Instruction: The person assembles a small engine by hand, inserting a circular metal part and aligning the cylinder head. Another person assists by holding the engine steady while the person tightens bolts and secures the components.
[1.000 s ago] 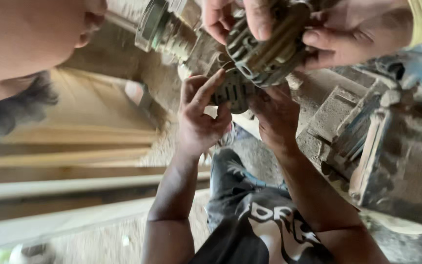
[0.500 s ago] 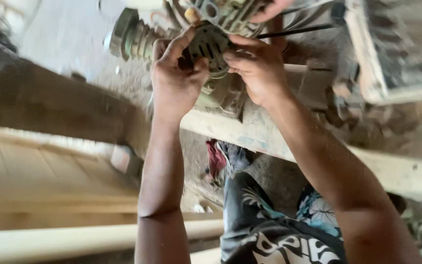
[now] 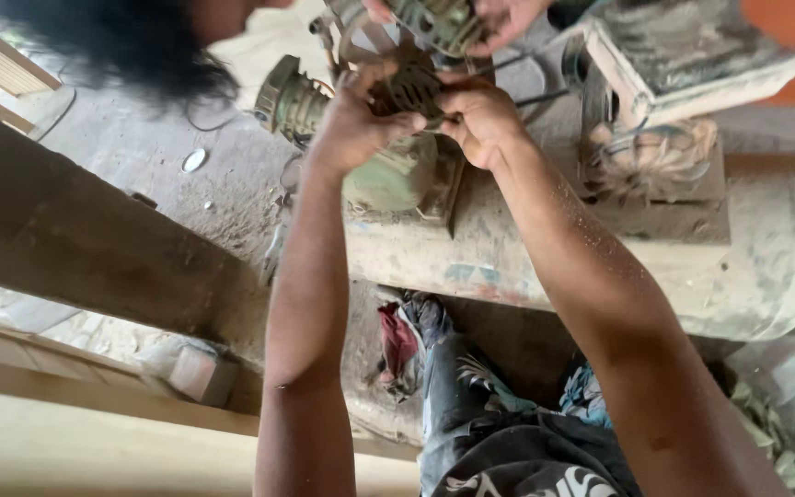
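Head view, looking down along both forearms: left hand (image 3: 356, 124) and right hand (image 3: 480, 120) closing together on a small ribbed metal cover (image 3: 413, 89), dark and slotted, each grip curled tight around one side of it, fingers pressing from left and from right so that almost no gap is showing. Holding the cover just above a green motor housing (image 3: 396, 175), which is resting on a dusty pale tank (image 3: 600, 267) lying with its long axis running left to right across the view. Sitting directly between the two hands, the cover is equally near to both, with the housing straight below it and a little toward the body. Reaching in from the top edge, another person's hands (image 3: 499, 17) gripping a second greenish ribbed part (image 3: 434, 20), close above but apart from the cover. Standing to the left, a finned cylinder part (image 3: 292, 99). Passing behind the right hand, a thin black cable (image 3: 535, 94). Exact contact under the cover: cannot tell, hidden by fingers.
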